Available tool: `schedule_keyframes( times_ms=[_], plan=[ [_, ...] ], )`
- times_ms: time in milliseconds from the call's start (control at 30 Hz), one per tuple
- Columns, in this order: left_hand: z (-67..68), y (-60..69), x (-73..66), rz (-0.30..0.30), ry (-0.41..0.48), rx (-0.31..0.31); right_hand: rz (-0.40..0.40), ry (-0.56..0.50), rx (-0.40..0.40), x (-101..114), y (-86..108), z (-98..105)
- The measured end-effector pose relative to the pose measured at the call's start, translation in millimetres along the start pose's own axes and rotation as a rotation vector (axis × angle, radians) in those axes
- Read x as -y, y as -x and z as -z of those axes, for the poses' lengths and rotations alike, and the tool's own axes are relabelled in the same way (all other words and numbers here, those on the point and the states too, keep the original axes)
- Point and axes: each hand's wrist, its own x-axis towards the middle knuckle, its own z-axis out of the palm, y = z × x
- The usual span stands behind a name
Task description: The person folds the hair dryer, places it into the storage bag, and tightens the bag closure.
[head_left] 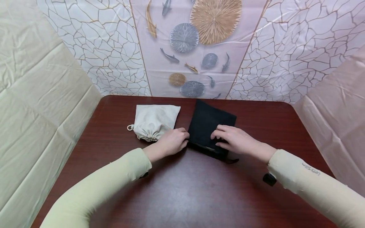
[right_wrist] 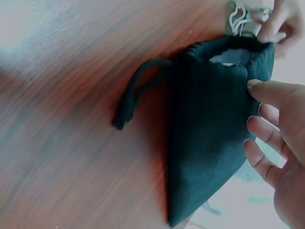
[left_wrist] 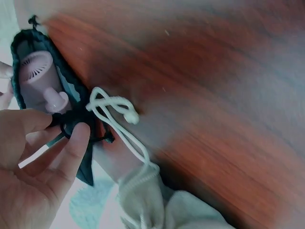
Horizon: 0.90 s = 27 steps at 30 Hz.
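A black drawstring bag (head_left: pixel 208 126) lies on the table with its mouth toward me. My left hand (head_left: pixel 174 141) pinches the left end of its mouth, and the left wrist view shows this thumb-and-finger hold (left_wrist: pixel 43 157). Inside the gaping mouth sits a pink rounded device (left_wrist: pixel 38 76) with slotted vents and a small knob-like part; the rest is hidden by cloth. My right hand (head_left: pixel 236 139) is over the bag's right part, fingers spread and slightly bent. In the right wrist view, a fingertip of the right hand (right_wrist: pixel 281 124) touches the cloth near the rim.
A beige drawstring bag (head_left: pixel 156 118) lies left of the black one, close to my left forearm, its white cord (left_wrist: pixel 126 131) loose. The black cord (right_wrist: pixel 128 105) trails on the dark red wooden table (head_left: pixel 182 190). Patterned cloth (head_left: pixel 185 63) hangs behind the table.
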Motion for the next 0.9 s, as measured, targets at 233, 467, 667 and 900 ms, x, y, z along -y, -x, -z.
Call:
schedule_keyframes(
  times_ms=[233, 467, 667, 900],
  plan=[
    [-1.7, 4.2, -8.8, 0.023, 0.041, 0.031, -0.077, 0.005, -0.025, -9, 15.5, 2],
    [-5.7, 8.3, -1.5, 0.062, 0.014, 0.077, -0.254, -0.023, -0.027, -15, 45.5, 5],
    [-10.0, 11.2, 4.7, 0.072, -0.025, 0.097, -0.306, -0.06, 0.033, -13, 71.3, -4],
    [-17.3, 12.9, 4.3, 0.094, -0.077, 0.091, -0.258, -0.035, 0.014, -10, 81.9, -24]
  ],
)
